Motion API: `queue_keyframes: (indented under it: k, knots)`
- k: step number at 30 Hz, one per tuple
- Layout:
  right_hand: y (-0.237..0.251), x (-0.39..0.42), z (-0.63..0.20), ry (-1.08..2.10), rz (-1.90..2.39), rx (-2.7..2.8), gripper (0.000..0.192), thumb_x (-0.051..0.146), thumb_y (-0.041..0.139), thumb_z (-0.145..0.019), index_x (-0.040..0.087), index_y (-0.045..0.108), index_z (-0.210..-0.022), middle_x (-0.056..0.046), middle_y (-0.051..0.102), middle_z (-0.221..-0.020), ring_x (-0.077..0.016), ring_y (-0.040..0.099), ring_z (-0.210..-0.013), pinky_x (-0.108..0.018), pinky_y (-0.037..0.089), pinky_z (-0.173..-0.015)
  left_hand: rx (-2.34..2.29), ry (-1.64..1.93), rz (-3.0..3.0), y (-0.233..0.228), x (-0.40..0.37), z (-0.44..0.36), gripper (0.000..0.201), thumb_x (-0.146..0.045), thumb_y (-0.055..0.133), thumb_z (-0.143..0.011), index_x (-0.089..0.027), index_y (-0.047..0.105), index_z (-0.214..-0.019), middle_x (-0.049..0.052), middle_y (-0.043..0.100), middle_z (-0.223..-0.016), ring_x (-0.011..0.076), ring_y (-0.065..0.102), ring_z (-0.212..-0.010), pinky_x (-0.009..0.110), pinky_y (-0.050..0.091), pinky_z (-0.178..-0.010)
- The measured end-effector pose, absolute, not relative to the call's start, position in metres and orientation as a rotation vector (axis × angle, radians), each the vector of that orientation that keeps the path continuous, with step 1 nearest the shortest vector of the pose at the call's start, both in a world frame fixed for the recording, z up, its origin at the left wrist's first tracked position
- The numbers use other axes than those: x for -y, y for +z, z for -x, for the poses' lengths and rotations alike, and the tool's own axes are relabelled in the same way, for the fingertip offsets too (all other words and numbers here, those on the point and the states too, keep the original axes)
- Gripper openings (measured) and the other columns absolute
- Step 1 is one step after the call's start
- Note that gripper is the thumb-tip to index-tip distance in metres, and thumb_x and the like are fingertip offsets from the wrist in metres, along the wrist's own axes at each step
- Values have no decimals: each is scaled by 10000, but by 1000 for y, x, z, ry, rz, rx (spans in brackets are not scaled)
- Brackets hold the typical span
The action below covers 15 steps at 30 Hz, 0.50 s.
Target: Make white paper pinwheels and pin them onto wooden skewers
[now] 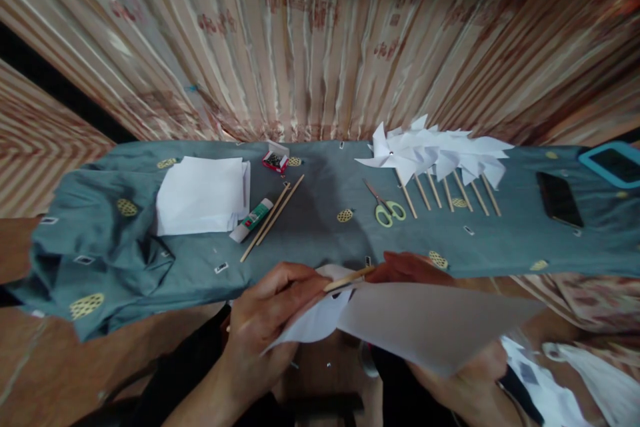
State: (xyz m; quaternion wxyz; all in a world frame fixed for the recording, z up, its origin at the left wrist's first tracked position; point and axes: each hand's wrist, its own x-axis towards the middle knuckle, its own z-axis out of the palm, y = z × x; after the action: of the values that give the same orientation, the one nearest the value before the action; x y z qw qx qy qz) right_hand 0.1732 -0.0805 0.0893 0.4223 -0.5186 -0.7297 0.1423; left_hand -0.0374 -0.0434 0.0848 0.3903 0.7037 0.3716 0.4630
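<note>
Just off the table's front edge, a white paper pinwheel point(400, 313) is between my two hands, one broad blade spread to the right. My left hand point(275, 310) is closed on its left side, fingers pressed against the paper and one end of a wooden stick point(350, 278). The stick slants across the folded middle of the paper. My right hand point(410, 268) closes around the stick's far end; the paper blade covers most of its palm and some fingers.
The cloth-covered table point(320, 240) holds a paper stack point(200, 197), a glue stick point(251, 220), two loose sticks point(280, 210), a small red box of dark pins point(276, 159), scissors point(386, 205), a row of several finished pinwheels point(440, 150) and a phone point(559, 199). Curtains hang behind.
</note>
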Motion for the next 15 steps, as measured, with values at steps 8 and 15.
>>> queue_keyframes:
  k: [8, 15]
  knots:
    - [85, 78, -176, 471, 1282, 1806, 472, 315, 566, -907, 308, 467, -1369, -105, 731, -951, -275, 721, -798, -439, 645, -635, -1024, 1117, -1651, 88, 40, 33, 170, -187, 630, -853, -212, 797, -876, 48, 721, -766, 135, 687, -653, 184, 527, -566]
    - [81, 80, -175, 392, 1360, 1810, 379, 326, 586, -891, 240, 553, -1259, -99, 730, -1005, -270, 722, -868, -396, 631, -706, -988, 1143, -1644, 83, 40, 37, 236, -146, 605, -839, -245, 788, -950, 32, 718, -832, 134, 697, -738, 189, 544, -658]
